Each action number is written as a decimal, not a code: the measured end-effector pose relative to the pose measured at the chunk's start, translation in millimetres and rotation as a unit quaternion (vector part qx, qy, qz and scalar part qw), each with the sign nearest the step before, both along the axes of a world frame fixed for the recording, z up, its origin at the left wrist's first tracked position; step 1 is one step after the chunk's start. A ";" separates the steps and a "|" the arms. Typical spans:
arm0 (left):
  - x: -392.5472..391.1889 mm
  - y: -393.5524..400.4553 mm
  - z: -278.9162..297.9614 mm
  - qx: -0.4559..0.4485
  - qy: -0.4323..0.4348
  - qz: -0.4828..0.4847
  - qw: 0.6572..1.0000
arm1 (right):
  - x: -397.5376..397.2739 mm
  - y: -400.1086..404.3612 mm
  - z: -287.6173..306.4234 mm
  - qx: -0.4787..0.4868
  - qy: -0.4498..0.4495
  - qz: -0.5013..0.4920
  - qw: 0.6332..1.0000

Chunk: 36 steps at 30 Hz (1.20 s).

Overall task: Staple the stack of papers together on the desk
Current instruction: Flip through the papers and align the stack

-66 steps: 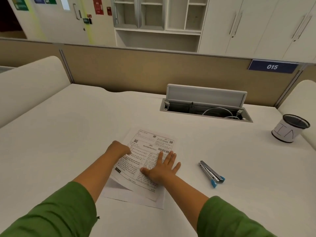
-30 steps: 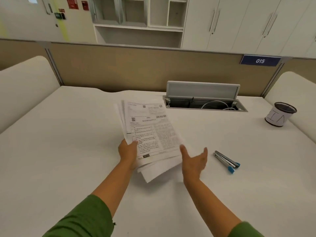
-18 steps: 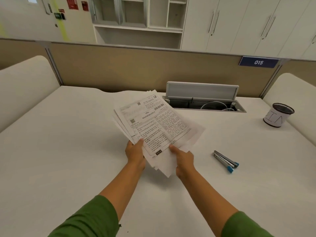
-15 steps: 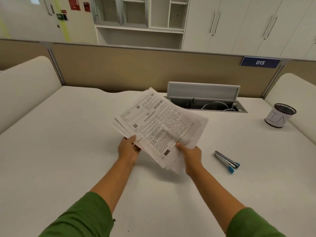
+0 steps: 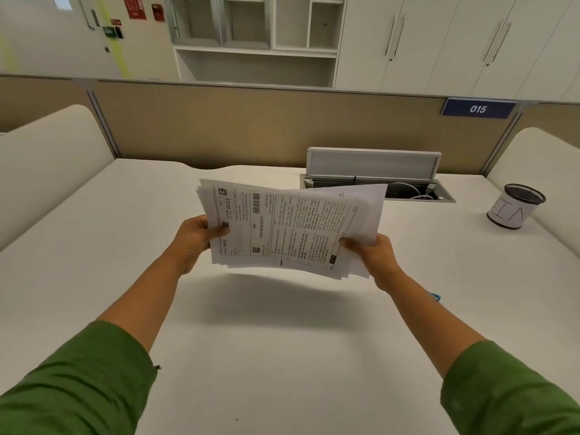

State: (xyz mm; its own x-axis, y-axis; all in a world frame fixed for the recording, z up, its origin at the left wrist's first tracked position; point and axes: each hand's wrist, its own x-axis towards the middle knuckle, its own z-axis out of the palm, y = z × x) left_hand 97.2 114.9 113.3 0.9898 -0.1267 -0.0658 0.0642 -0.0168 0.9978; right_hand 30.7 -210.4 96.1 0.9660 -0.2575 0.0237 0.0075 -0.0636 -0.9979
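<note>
A stack of printed papers [image 5: 288,227], its top sheet headed "Mathematics", hangs sideways in the air above the white desk [image 5: 257,334]. My left hand [image 5: 196,237] grips the stack's left short edge and my right hand [image 5: 372,252] grips its right short edge. The sheets are loosely fanned and not squared up. Of the stapler only a blue tip [image 5: 436,297] peeks out beside my right wrist; the rest is hidden behind my forearm.
An open cable hatch [image 5: 373,171] with its lid raised sits at the back of the desk. A black mesh cup with a white paper label [image 5: 514,210] stands at the far right. A beige partition runs along the back edge.
The papers were lifted off the desk and turned from upright to sideways. My right hand went from open to gripping the stack's right edge. My right arm now covers the stapler.
</note>
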 end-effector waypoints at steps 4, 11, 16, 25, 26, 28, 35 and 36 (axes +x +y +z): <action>-12.2 -3.6 -17.1 0.051 0.004 -0.001 0.999 | -1.2 -4.5 -12.5 -0.005 0.033 0.012 0.999; -18.9 -15.5 -25.8 0.016 0.008 0.021 1.000 | 0.4 -4.1 -21.5 0.036 0.034 -0.012 0.999; -18.1 -16.7 -21.1 -0.016 -0.015 0.027 0.999 | 4.7 -3.8 -11.7 0.045 0.016 -0.013 0.999; -23.5 -24.7 -29.8 -0.013 0.016 0.022 1.000 | 6.2 -1.6 -16.6 0.030 0.034 -0.016 0.999; -22.9 -25.7 -29.3 -0.011 0.017 0.022 1.000 | 7.0 -1.3 -15.8 0.027 0.038 -0.018 0.999; -21.1 -27.1 -28.1 -0.011 0.016 0.022 1.000 | 8.9 -2.2 -12.6 0.024 0.041 -0.024 0.999; -20.7 -24.6 -33.5 0.009 0.014 0.017 1.000 | 5.9 -10.7 -12.6 0.008 0.039 -0.005 0.999; -21.9 -25.0 -36.0 0.017 0.020 0.015 1.000 | 4.4 -11.1 -15.5 0.007 0.040 -0.005 0.999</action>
State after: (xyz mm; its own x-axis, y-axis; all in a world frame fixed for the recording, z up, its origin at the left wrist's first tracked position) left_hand 75.3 89.9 77.4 0.9895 -0.0944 -0.1094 0.1053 -0.0478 0.9933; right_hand 35.1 -221.4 80.6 0.9619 -0.2672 -0.0578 -0.0736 -0.0497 -0.9960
